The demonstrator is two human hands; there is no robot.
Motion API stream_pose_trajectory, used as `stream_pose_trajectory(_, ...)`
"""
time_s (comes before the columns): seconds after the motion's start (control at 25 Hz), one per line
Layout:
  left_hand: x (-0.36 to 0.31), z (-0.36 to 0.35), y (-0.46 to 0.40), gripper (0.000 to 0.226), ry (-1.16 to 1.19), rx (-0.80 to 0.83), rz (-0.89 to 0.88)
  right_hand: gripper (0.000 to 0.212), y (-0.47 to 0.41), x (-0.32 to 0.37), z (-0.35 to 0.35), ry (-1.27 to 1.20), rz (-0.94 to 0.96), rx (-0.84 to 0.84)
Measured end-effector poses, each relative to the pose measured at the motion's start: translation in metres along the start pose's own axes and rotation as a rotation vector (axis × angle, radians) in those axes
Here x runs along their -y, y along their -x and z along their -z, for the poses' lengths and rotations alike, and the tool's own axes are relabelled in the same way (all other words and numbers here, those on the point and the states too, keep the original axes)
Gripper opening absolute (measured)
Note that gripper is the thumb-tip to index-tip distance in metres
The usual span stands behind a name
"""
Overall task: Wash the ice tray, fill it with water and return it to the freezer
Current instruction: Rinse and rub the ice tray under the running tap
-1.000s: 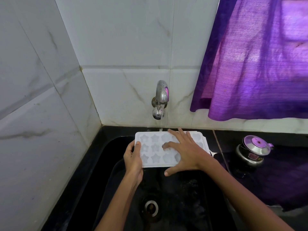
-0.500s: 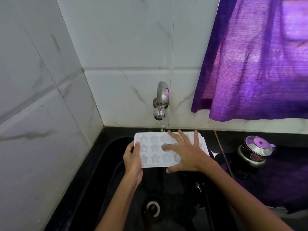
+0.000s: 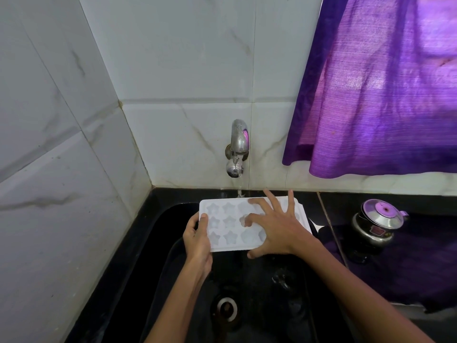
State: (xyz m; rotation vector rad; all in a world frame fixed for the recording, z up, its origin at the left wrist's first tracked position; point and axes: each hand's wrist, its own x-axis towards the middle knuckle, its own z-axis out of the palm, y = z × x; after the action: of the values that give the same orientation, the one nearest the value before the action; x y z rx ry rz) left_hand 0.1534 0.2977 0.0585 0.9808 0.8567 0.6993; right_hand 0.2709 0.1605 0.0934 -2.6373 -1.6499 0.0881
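Sink [image 3: 153, 256]: black, drain [image 3: 227, 308] nearest you.
Left hand [image 3: 197, 240]: you grip the tray's left edge.
Right hand [image 3: 279, 227]: fingers spread on the tray.
Tray [image 3: 228, 227]: over the sink, under the running tap [image 3: 237, 147].
Room: marble tiles, purple curtain [image 3: 376, 82], steel pot [image 3: 377, 225] on the right counter.

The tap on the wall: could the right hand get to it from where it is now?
Probably yes. The right hand lies spread on the ice tray, just below the tap, with nothing between them; the left hand grips the tray's edge.
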Motion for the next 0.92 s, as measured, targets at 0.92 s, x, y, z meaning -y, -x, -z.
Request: stream_pose_trajectory(0.92,-0.009,0.005,-0.010,0.029,0.020,-0.017,0.014,0.051,0.010,0.006,-0.017,-0.116,0.024,-0.220)
